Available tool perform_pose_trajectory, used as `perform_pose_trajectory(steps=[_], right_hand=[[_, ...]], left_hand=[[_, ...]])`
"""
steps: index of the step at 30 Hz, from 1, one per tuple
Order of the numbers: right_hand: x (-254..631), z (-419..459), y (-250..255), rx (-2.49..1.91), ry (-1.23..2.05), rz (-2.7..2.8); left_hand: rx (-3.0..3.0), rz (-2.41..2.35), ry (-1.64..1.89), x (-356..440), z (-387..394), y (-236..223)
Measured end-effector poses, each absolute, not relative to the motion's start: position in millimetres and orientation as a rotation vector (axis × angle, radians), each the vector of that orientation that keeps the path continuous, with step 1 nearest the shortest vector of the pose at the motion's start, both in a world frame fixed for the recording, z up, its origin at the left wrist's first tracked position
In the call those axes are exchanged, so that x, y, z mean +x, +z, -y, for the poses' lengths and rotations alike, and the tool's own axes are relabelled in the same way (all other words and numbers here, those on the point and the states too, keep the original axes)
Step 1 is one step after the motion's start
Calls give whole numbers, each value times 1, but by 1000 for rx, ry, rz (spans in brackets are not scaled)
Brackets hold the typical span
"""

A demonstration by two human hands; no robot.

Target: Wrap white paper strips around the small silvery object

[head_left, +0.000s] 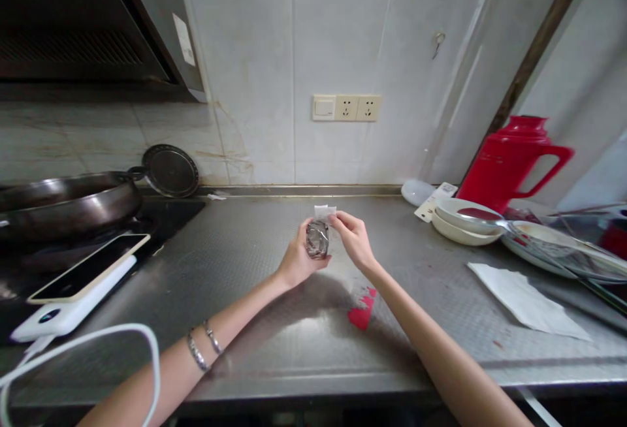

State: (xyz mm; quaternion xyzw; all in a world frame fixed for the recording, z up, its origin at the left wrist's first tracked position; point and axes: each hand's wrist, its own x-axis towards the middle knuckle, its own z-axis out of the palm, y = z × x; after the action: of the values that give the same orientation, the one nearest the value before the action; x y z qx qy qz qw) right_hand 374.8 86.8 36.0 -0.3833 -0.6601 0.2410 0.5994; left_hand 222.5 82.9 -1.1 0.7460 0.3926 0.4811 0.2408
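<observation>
My left hand (298, 260) is wrapped round a small, dark, shiny packet (318, 239) that looks covered in clear plastic; what is inside I cannot make out. At the packet's top edge a whitish translucent flap (324, 211) sticks up. The fingertips of my right hand (355, 237) pinch the right side of this flap. Both hands are held over the steel counter (274, 342). On the counter below and to the right lies a torn red piece (361, 313), close to my right forearm.
On the left are a large pan (73, 202) on the hob, a phone (91, 267) and a white power bank (73, 303) with a cable (132, 328). To the right stand a red thermos flask (509, 162), stacked bowls (460, 234), plates (539, 251) and a white napkin (524, 300).
</observation>
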Motion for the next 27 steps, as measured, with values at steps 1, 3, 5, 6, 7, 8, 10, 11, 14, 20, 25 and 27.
perform_pose_trajectory(steps=[1,3,5,6,7,8,10,11,14,20,25,27], right_hand=[[374,-85,37,-872,586,1556],[372,-81,38,-866,598,1604],[370,-78,37,-895,548,1639],[369,-77,36,-911,510,1656],[368,-76,35,-917,470,1675],[367,-76,33,-905,428,1697],[366,-77,31,-836,348,1735],[366,-77,30,-791,313,1752],[365,-76,30,-702,258,1794],[369,-71,38,-787,457,1659],[372,-80,39,-939,411,1335],[371,-83,36,-972,350,1378]], left_hand=[[2037,-1087,1318,223,-84,-3],[2036,-1110,1329,224,-85,-6],[2059,-1118,1323,224,-86,-9],[2078,-1114,1317,224,-86,-9],[2098,-1107,1315,224,-86,-9],[2113,-1102,1314,224,-86,-9],[2119,-1105,1325,225,-85,-9],[2109,-1109,1333,226,-85,-8],[2069,-1100,1360,227,-85,-9],[1967,-1159,1333,227,-84,-8],[1951,-1203,1333,227,-79,-6],[1969,-1181,1345,227,-78,-6]])
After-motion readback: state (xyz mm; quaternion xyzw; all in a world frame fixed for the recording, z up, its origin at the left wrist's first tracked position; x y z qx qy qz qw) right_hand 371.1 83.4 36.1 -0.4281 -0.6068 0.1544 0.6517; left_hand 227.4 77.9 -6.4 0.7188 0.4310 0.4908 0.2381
